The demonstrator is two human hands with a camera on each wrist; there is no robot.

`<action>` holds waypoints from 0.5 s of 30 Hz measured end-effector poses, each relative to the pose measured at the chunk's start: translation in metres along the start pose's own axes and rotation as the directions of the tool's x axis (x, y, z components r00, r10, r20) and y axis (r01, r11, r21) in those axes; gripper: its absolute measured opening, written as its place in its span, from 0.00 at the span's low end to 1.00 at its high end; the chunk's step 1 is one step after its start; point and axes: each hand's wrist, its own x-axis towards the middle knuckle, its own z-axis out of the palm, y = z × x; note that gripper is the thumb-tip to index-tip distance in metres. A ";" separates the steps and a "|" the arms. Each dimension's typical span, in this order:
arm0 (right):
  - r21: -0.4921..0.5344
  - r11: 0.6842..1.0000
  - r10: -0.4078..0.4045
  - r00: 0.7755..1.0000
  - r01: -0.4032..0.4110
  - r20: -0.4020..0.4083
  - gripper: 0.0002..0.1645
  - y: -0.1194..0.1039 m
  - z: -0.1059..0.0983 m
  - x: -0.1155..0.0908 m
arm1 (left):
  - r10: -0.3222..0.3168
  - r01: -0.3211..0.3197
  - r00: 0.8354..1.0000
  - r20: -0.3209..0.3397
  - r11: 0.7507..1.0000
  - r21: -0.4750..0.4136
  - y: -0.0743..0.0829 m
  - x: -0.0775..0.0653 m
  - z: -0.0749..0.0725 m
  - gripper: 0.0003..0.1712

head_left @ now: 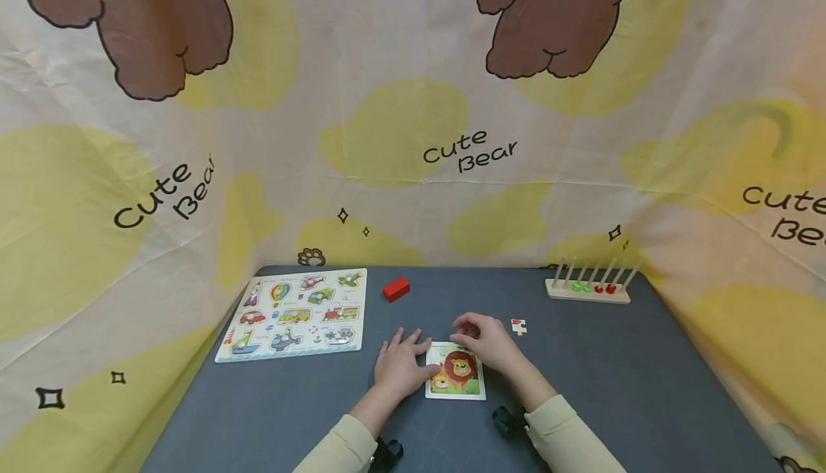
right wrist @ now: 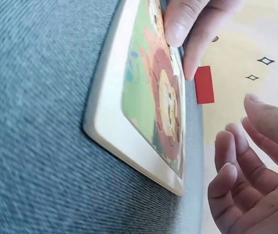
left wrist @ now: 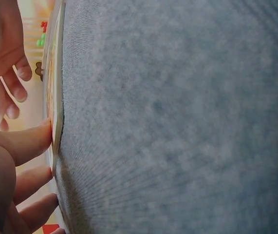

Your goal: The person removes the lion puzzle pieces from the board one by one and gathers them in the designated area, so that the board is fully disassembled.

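A square lion puzzle (head_left: 459, 376) in a white frame lies flat on the table, between the two hands in the head view. My left hand (head_left: 399, 367) spreads its fingers at the puzzle's left side. Its thumb touches the puzzle, while the other fingertips reach down by the frame's edge in the left wrist view. Over the far right corner hovers my right hand (head_left: 485, 340), fingers loosely bent. In the right wrist view nothing shows between its thumb and fingers. A loose jigsaw piece (head_left: 518, 326), white with red, lies to the right of that hand.
A large picture board (head_left: 293, 315) of vehicles lies at the back left. Beside it is a red block (head_left: 396, 289). At the back right stands a wooden peg rack (head_left: 587, 292) with green and red beads. A printed cloth (head_left: 387, 215) hangs behind the table.
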 end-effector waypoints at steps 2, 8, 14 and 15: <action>-0.007 1.000 0.004 1.000 -0.003 0.031 0.14 0.003 0.002 0.001 | -0.003 0.003 1.000 0.001 1.000 -0.001 0.000 0.000 0.000 0.36; -0.038 0.999 0.019 0.993 -0.015 0.116 0.11 0.009 0.010 0.004 | -0.004 0.004 1.000 0.001 1.000 -0.001 0.000 0.001 0.000 0.36; -0.073 0.997 0.020 0.992 -0.011 0.126 0.09 0.011 0.015 0.005 | -0.010 0.010 1.000 0.001 1.000 -0.006 0.000 -0.001 0.001 0.35; -0.084 0.996 0.020 0.992 -0.009 0.124 0.09 0.011 0.016 0.005 | -0.009 0.009 1.000 0.001 1.000 -0.007 0.000 -0.001 0.001 0.35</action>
